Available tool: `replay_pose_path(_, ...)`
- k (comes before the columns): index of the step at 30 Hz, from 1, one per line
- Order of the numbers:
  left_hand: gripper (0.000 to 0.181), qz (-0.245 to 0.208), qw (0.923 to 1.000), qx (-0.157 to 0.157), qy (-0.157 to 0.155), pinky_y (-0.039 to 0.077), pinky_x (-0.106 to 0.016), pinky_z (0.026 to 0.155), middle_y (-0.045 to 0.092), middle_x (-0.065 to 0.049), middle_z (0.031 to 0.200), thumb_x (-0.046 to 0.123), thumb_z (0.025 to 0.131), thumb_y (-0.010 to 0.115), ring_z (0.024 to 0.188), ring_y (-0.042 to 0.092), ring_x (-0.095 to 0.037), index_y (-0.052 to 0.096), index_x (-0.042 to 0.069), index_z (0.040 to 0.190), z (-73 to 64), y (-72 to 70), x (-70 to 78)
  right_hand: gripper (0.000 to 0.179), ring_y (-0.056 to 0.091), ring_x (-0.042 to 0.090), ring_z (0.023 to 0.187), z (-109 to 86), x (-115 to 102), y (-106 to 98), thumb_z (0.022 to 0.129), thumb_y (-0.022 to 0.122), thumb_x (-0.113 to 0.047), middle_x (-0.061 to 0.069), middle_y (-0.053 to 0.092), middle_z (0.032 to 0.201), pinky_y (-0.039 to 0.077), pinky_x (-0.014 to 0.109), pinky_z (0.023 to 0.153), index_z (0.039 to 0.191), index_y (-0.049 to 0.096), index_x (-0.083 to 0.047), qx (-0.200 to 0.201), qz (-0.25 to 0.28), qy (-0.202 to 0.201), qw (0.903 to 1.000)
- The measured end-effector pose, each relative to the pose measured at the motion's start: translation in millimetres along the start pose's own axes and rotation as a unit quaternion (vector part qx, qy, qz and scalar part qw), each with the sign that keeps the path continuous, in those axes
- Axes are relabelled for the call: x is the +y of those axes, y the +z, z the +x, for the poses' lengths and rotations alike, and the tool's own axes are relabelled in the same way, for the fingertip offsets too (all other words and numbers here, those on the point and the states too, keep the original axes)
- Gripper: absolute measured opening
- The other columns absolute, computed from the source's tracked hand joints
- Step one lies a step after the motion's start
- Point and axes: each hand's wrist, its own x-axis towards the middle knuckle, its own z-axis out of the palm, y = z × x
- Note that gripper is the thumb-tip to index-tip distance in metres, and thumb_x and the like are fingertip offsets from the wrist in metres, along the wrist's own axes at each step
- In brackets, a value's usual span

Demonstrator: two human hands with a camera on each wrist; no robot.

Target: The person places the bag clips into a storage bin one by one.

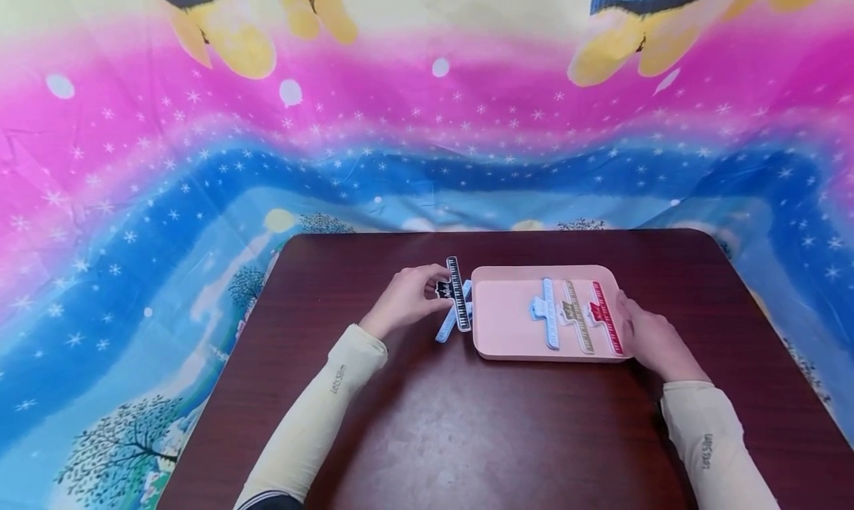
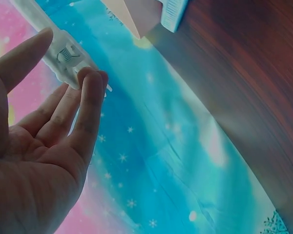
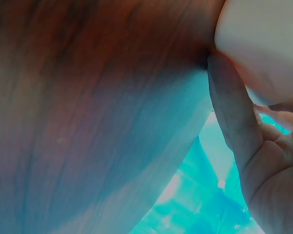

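In the head view my left hand [image 1: 414, 295] pinches a black-and-white piano-key clip [image 1: 457, 295] upright, just left of the pink tray [image 1: 507, 358]. The left wrist view shows the clip's pale back and its coil spring [image 2: 65, 54] between thumb and fingertips. A light-blue clip [image 1: 445, 326] lies slanted on the table behind it, partly hidden. My right hand [image 1: 654, 336] holds the tray's right side, its thumb [image 3: 229, 92] against the outer wall in the right wrist view. Inside the tray, a blue clip [image 1: 550, 313], a gold clip [image 1: 579, 325] and a red clip [image 1: 606, 321] lie side by side.
The dark reddish-brown table [image 1: 427, 436] has rounded far corners. Behind it hangs a printed cloth [image 1: 427, 124] in pink and blue with snowflakes. The tray's left half shows its bare pink floor.
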Motion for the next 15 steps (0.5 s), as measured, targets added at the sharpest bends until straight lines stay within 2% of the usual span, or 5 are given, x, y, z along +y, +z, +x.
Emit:
replay_pose_path(10, 0.049, 0.008, 0.9994, -0.027, 0.020, 0.059, -0.030, 0.091, 0.073, -0.004, 0.125, 0.027, 0.091, 0.082, 0.103, 0.075, -0.017, 0.066, 0.012, 0.135, 21.0, 13.6, 14.3, 0.063, 0.050, 0.060, 0.125, 1.3, 0.1, 1.3, 0.109, 0.045, -0.018, 0.046, 0.041, 0.144, 0.039, 0.073, 0.106, 0.161, 0.018, 0.003, 0.009, -0.006, -0.005, 0.9999)
replay_pose_path(15, 0.050, 0.013, 0.9988, -0.032, 0.034, 0.058, -0.030, 0.091, 0.074, -0.001, 0.120, 0.028, 0.090, 0.082, 0.104, 0.074, -0.018, 0.066, 0.013, 0.135, 31.3, 18.3, 22.9, 0.064, 0.046, 0.061, 0.128, 0.9, -0.5, 0.1, 0.109, 0.046, -0.019, 0.045, 0.038, 0.147, 0.038, 0.073, 0.107, 0.162, 0.016, 0.002, 0.005, -0.004, -0.001, 1.0000)
